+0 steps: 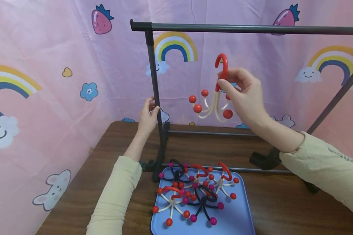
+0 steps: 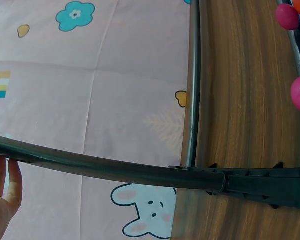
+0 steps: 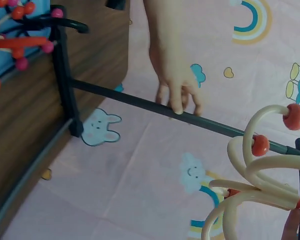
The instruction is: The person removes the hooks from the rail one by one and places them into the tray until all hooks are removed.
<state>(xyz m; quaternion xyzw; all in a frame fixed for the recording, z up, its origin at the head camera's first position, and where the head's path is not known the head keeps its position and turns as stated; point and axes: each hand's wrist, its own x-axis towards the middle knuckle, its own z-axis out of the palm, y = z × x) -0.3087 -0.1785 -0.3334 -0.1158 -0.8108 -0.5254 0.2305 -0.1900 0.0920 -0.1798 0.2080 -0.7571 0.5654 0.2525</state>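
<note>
In the head view my right hand (image 1: pixel 248 96) pinches the red hook of a multi-arm hanger (image 1: pixel 215 102) between thumb and fingers. Its curved white arms end in red balls and hang downward, with the hook upright below the rack's top bar (image 1: pixel 238 28) and apart from it. My left hand (image 1: pixel 148 118) holds the left post (image 1: pixel 153 70) of the black rack at about mid-height, thumb and fingertips against it. Below, a blue tray (image 1: pixel 238 218) bears several more such hangers, white-armed ones (image 1: pixel 172 204) with red hooks and black ones (image 1: pixel 204 202) with magenta balls.
The rack stands on a brown wooden table (image 1: pixel 106 176), with its lower rails (image 1: pixel 211 133) behind the tray. At the right, a slanted post (image 1: pixel 335 98) rises from a black foot (image 1: pixel 266 159). A pink patterned cloth (image 1: pixel 76 49) hangs behind the table.
</note>
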